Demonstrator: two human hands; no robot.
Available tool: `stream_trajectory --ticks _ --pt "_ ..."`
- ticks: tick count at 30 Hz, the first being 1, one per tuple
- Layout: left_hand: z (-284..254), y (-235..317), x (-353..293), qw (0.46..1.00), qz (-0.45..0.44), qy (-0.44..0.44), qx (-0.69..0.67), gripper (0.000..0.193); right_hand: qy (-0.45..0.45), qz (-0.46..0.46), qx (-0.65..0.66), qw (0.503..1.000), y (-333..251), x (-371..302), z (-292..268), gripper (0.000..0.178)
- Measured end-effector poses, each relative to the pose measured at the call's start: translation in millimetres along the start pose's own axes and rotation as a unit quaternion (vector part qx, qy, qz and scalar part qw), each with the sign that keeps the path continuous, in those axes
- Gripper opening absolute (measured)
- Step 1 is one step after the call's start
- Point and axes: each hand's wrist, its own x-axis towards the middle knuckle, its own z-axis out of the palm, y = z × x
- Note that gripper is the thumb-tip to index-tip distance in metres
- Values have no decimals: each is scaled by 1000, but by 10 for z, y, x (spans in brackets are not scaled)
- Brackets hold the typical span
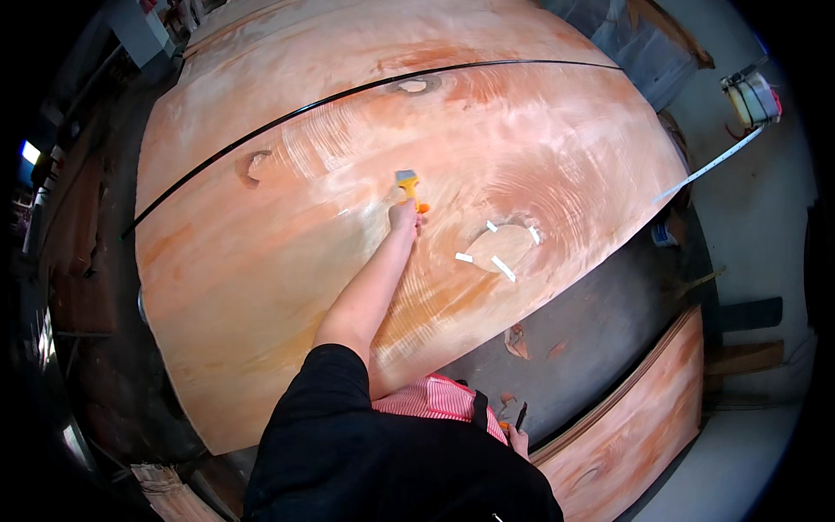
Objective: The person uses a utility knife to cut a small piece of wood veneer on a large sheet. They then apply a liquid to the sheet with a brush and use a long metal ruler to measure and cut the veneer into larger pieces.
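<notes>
My left hand (403, 217) reaches out over the large reddish veneer sheet (261, 235), its fingers wrapped round a yellow-handled scraper (407, 182). The scraper's flat grey blade points away from me, and an orange knob shows beside the handle. To the right of that hand, an oval veneer patch (500, 247) lies on the sheet with several strips of white tape (504, 268) around its edge. Down by my right hip, my right hand (519, 442) is closed on a thin dark tool (521, 417); its exact kind is too small to tell.
A long black strip (348, 91) curves across the sheet beyond my left hand. Past it is a knot hole (415, 85), and a torn hole (254, 167) lies nearer. A tape roll (753, 97) hangs at right. Stacked veneer (635, 435) stands at lower right; scraps (517, 340) litter the floor.
</notes>
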Motion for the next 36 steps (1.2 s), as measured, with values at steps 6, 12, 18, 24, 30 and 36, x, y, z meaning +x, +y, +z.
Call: stream_trajectory --ticks 6,12,18,24,30,36 --pt "63 -14 45 991 98 -26 91 18 -29 64 76 995 -378 -107 -50 22" --pt "-969 175 -35 995 60 77 8 17 -39 24 3 999 147 -49 71 25" --pt "-2481 337 -292 969 114 197 -91 15 -93 -25 -120 988 277 86 144 28" --pt "-3573 488 -1608 948 200 239 -61 14 -132 -27 -52 990 248 -76 396 18" --pt "-4929 276 -2687 947 184 257 -59 19 -159 -88 -172 968 920 -320 475 21" --pt "-6063 584 -3153 905 223 356 -67 26 -129 -131 -249 951 1342 -621 498 26"
